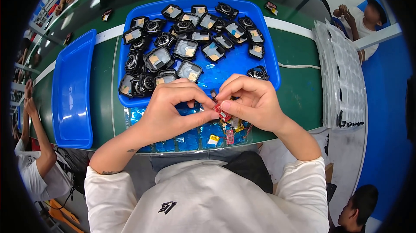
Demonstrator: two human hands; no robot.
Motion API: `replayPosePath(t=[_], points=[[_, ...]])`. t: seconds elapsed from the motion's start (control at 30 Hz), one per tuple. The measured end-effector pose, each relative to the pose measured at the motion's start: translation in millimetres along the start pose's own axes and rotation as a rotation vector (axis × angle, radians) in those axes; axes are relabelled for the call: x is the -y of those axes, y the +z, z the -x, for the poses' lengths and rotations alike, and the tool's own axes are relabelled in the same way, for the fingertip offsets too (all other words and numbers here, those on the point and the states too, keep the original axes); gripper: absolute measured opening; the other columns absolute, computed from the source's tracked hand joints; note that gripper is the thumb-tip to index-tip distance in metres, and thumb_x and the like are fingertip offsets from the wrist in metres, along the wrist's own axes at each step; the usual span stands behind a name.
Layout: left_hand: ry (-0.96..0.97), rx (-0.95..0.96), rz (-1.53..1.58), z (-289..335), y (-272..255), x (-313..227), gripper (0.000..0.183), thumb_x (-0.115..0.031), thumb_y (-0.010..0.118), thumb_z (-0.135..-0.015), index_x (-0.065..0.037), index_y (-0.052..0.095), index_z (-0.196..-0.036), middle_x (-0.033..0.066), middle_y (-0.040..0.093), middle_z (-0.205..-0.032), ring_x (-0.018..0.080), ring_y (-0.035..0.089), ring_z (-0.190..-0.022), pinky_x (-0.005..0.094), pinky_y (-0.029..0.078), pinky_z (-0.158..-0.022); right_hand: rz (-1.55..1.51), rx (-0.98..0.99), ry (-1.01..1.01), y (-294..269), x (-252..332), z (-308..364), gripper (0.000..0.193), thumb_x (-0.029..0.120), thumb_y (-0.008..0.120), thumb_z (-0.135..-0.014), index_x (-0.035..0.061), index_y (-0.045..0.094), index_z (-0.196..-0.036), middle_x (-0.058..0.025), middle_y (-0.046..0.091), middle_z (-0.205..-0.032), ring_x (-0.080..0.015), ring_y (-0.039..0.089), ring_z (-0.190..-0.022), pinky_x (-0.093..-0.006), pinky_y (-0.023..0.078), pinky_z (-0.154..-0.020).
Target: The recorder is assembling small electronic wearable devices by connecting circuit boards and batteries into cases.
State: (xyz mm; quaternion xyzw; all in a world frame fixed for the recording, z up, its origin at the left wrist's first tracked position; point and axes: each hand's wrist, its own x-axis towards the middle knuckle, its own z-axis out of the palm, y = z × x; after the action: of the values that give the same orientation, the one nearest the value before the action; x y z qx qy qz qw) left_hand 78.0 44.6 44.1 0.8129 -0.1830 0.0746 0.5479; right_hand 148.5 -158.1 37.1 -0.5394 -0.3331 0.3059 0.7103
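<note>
My left hand and my right hand meet just over the near edge of a large blue tray. Between their pinched fingertips is a small red circuit board. Fingers cover part of the board, so its wires and any attached piece are hard to make out. Below the hands lies a clear compartmented plastic tray with blue showing in its pockets. On its right side rest a yellow-and-silver battery, another red circuit board and similar small parts. The blue tray holds several black smartwatch cases.
A second blue tray stands at the left on the green conveyor belt. Stacked clear plastic trays rise at the right. Small red parts lie on the far belt. Other people sit along both sides.
</note>
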Motion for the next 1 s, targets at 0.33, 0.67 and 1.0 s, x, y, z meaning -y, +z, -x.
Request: replayPosePath(t=[0.33,0.67,1.0], points=[[-0.254,-0.088,0.114,4.1,-4.5,-0.7,0.011,-0.012,0.074,-0.076,-0.004,0.067,-0.075,-0.0026,0.061,-0.067,0.0024,0.046,-0.058,0.0186,0.032,-0.051,0.799,-0.085,-0.523,-2.3,0.1,-1.8,0.019,-0.003,0.075,-0.067,0.0009,0.067,-0.084,-0.01,0.065,-0.086,-0.0188,0.062,-0.074,-0.0273,0.048,-0.062],[-0.209,-0.149,0.195,2.6,-2.1,7.0,0.012,-0.012,0.075,-0.076,-0.003,0.066,-0.075,-0.0026,0.056,-0.066,0.0026,0.043,-0.058,0.0198,0.031,-0.051,0.834,-0.148,-0.589,-4.5,3.6,-8.8,0.016,-0.002,0.075,-0.065,0.0021,0.064,-0.076,-0.0082,0.066,-0.081,-0.0177,0.058,-0.063,-0.0263,0.045,-0.054],[-0.169,-0.129,0.253,8.6,-4.2,0.0,0.014,-0.015,0.075,-0.077,-0.004,0.069,-0.082,-0.0017,0.059,-0.071,0.0035,0.041,-0.057,0.02,0.034,-0.051,0.993,-0.143,-0.668,4.6,28.0,-10.4,0.02,-0.008,0.07,-0.063,-0.0002,0.065,-0.081,-0.0106,0.067,-0.077,-0.0221,0.064,-0.065,-0.0295,0.051,-0.059]])
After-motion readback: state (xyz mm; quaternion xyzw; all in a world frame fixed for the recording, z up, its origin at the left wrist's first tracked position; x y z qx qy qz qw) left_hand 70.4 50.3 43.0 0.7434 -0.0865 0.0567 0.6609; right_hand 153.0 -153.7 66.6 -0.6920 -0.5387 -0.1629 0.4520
